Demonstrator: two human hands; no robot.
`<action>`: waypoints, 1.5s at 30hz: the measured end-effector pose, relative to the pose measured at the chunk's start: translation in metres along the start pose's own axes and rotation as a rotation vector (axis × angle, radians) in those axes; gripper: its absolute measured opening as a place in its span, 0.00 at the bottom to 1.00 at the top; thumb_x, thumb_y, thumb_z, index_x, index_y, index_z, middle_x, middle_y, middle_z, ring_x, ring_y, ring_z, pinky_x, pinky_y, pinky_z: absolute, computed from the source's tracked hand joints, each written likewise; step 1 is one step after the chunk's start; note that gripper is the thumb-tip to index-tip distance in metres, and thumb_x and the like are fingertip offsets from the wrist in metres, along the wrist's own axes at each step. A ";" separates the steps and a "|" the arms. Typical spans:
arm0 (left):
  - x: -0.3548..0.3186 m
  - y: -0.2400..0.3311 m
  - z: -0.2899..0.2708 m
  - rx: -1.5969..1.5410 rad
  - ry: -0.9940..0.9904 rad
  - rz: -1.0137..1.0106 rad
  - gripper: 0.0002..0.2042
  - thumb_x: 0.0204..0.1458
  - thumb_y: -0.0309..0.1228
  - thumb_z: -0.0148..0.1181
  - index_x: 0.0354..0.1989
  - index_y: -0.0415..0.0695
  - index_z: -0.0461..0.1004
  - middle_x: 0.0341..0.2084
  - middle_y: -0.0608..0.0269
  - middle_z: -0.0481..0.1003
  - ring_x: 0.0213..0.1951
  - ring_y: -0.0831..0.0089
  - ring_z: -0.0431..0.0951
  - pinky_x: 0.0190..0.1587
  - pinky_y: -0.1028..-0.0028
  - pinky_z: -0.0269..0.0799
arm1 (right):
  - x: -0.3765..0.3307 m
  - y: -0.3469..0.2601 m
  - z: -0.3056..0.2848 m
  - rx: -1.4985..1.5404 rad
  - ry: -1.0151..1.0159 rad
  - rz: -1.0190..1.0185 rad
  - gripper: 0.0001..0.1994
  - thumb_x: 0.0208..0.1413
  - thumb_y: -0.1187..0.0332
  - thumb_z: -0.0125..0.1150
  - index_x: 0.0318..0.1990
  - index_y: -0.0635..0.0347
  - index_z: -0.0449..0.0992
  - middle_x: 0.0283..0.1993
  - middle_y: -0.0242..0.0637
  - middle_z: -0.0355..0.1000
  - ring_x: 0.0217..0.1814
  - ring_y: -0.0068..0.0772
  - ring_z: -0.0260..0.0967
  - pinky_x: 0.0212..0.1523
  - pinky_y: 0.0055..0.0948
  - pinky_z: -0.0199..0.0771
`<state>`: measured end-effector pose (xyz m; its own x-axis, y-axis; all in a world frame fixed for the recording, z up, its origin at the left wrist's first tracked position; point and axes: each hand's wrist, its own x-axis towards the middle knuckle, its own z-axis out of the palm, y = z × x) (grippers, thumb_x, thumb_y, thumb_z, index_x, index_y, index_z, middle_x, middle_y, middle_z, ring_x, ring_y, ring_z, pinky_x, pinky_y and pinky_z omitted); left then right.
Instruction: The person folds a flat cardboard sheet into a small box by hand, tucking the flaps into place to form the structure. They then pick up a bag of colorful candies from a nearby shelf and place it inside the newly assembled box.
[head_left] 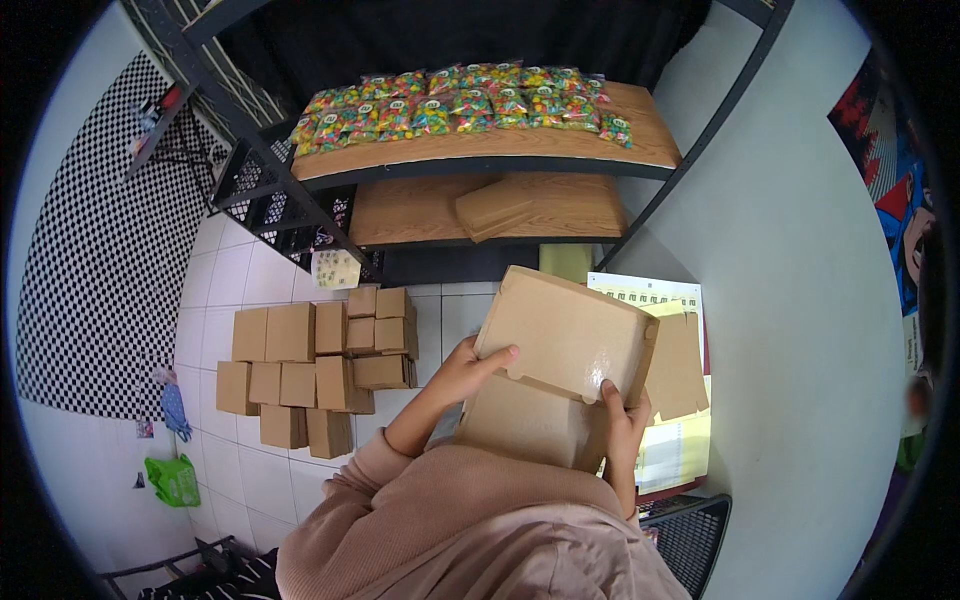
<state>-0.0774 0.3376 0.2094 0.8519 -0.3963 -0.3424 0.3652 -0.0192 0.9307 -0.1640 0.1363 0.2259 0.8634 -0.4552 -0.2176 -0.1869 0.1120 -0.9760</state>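
Observation:
In front of my body is a brown cardboard box (567, 328), unfolded so that its lid panel and lower part (515, 422) both show. My left hand (470, 369) grips its left edge, with the thumb lying on the panel. At the lower right edge, my right hand (624, 418) holds the cardboard, thumb on top near a shiny patch. Fingers of both hands are partly hidden beneath the box. Just right of it lies a flat piece of brown cardboard (680, 368), on white and yellow sheets (676, 450) with printed rows.
Several closed brown boxes (290, 330) stand stacked on the tiled floor at left. Ahead, a metal rack's upper wooden shelf (640, 140) bears several bags of colourful candy (470, 105); below rests flat cardboard (495, 208). A black crate (695, 540) sits lower right, a green bag (173, 480) lower left.

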 end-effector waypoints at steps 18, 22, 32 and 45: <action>0.006 -0.004 0.016 -0.112 -0.049 -0.082 0.25 0.48 0.34 0.52 0.53 0.35 0.55 0.45 0.56 0.65 0.45 0.72 0.66 0.46 0.76 0.61 | -0.003 0.002 -0.006 0.051 0.094 0.008 0.24 0.48 0.70 0.54 0.52 0.67 0.56 0.48 0.44 0.60 0.49 0.33 0.58 0.50 0.26 0.57; 0.003 -0.009 0.015 -0.080 -0.028 -0.036 0.29 0.48 0.33 0.52 0.55 0.35 0.48 0.47 0.55 0.62 0.48 0.70 0.63 0.48 0.75 0.59 | -0.006 0.010 -0.007 0.008 0.045 -0.112 0.24 0.48 0.73 0.53 0.53 0.67 0.54 0.50 0.43 0.58 0.52 0.32 0.55 0.52 0.27 0.54; 0.025 -0.030 0.004 -0.264 0.000 -0.320 0.31 0.47 0.38 0.51 0.56 0.35 0.47 0.47 0.54 0.62 0.50 0.66 0.63 0.50 0.72 0.59 | 0.006 0.037 -0.025 0.103 -0.154 0.204 0.18 0.54 0.62 0.48 0.48 0.65 0.63 0.44 0.36 0.63 0.48 0.24 0.57 0.48 0.21 0.56; 0.112 -0.013 -0.020 -0.608 -0.215 -0.246 0.28 0.49 0.34 0.46 0.58 0.44 0.45 0.53 0.56 0.57 0.54 0.65 0.59 0.53 0.67 0.58 | 0.136 0.031 -0.014 0.083 -0.362 -0.138 0.32 0.49 0.60 0.54 0.57 0.69 0.50 0.54 0.44 0.58 0.58 0.34 0.52 0.57 0.28 0.49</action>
<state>0.0207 0.3116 0.1566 0.6467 -0.6211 -0.4427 0.7376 0.3613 0.5705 -0.0589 0.0657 0.1664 0.9899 -0.1322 -0.0519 -0.0318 0.1496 -0.9882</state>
